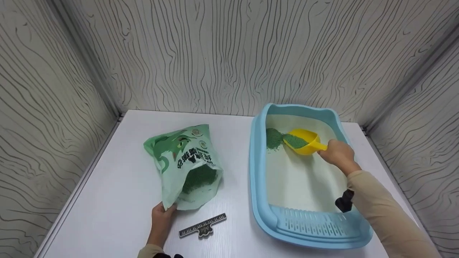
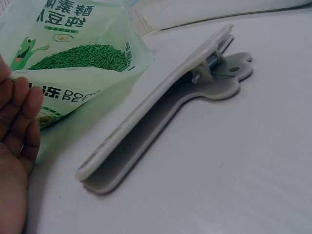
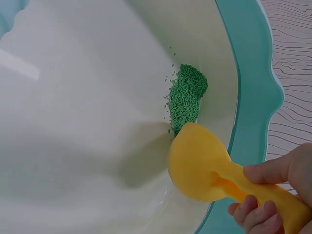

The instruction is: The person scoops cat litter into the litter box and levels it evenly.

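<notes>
We have two hands at work over a white table (image 1: 118, 179). Left hand (image 1: 163, 213) pinches the bag (image 1: 172, 175) at the near left corner of its mouth, fingertips curled on the edge. The bag lies on its back on the table's left half, mouth toward the person; we judge the pinch is there to steady it and hold the mouth wide. Green pellets (image 1: 199, 179) show inside.

Right hand (image 1: 336, 154) grasps the yellow scoop (image 1: 308, 134) by its handle, thumb along the top and fingers wrapped beneath in the right wrist view. The scoop is inside the blue tray (image 1: 257, 179), toward the far end, lip at a small green heap (image 1: 274, 138) by the tray's left wall. Head view shows more pellets in the scoop; the lip looks tipped toward the heap, likely so they slide off low with little scatter. A few grains lie loose around the heap.

Tray sits right of the bag, well apart, slotted step (image 1: 315, 224) at the near end. Clip (image 1: 202, 225) lies on the table just beside the left hand, gripping nothing; probably set aside because the bag mouth is open.
</notes>
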The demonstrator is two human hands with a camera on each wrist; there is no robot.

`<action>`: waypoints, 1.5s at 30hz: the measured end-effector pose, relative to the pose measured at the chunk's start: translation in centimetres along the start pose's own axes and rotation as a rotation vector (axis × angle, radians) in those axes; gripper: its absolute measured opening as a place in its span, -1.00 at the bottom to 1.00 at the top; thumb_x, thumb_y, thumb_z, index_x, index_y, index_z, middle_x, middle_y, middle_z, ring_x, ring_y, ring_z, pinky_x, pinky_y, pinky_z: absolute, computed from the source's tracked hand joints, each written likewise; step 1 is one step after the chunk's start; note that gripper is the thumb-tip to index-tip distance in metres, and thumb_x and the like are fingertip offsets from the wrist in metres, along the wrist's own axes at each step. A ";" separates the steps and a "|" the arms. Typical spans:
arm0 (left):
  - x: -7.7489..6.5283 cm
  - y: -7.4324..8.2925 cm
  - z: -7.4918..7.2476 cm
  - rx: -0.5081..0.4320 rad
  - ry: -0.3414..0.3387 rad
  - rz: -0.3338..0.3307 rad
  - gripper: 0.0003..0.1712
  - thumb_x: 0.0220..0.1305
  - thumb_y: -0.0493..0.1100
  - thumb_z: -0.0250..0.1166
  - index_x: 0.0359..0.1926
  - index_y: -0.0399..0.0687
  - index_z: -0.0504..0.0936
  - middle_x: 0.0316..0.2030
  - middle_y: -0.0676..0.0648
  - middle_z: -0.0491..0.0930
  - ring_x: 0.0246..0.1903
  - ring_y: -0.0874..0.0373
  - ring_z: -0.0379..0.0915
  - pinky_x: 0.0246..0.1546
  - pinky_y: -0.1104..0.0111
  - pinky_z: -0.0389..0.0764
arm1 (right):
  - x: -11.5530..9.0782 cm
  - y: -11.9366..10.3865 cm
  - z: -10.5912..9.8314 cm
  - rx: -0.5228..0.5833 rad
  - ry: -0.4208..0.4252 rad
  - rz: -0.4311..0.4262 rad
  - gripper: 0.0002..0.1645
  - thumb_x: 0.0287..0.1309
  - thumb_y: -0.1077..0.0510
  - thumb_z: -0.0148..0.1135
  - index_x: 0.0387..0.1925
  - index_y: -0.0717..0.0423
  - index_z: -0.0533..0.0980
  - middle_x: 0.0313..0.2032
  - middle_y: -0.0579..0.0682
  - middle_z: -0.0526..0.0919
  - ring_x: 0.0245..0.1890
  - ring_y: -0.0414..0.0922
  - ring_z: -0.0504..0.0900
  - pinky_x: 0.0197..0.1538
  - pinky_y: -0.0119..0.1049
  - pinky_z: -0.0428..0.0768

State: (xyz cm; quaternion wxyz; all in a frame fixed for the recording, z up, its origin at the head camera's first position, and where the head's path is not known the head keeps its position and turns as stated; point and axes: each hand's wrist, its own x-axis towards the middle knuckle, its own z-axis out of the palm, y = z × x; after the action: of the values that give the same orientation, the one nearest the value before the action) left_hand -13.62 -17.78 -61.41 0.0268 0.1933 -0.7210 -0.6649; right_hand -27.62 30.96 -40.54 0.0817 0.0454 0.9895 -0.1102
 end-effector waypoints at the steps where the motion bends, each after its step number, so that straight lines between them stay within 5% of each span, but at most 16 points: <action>1: 0.0 0.0 0.0 0.006 0.000 -0.001 -0.60 0.21 -0.27 0.24 0.06 -0.39 0.55 -0.04 -0.11 0.70 -0.22 0.66 0.47 -0.06 0.72 0.44 | 0.0 0.0 -0.1 0.002 0.004 -0.005 -0.52 0.19 0.01 0.15 -0.25 0.45 0.46 -0.53 0.09 0.44 -0.51 -0.04 0.39 -0.41 -0.27 0.38; 45: 0.1 -0.1 -0.1 0.005 0.009 0.016 -0.66 0.20 -0.29 0.24 -0.03 -0.41 0.58 -0.33 0.22 0.69 -0.33 0.49 0.46 -0.15 0.66 0.49 | -0.1 0.0 -1.3 -0.090 0.115 -0.102 -0.63 0.13 0.13 0.17 -0.30 0.47 0.50 -0.63 0.05 0.38 -0.57 -0.02 0.37 -0.42 -0.23 0.36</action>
State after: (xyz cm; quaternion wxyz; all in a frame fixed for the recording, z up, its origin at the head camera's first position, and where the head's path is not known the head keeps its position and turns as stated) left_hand -13.70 -17.89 -61.56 0.0348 0.1904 -0.7241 -0.6620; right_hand -27.67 31.27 -39.26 0.0208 -0.0026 0.9975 -0.0670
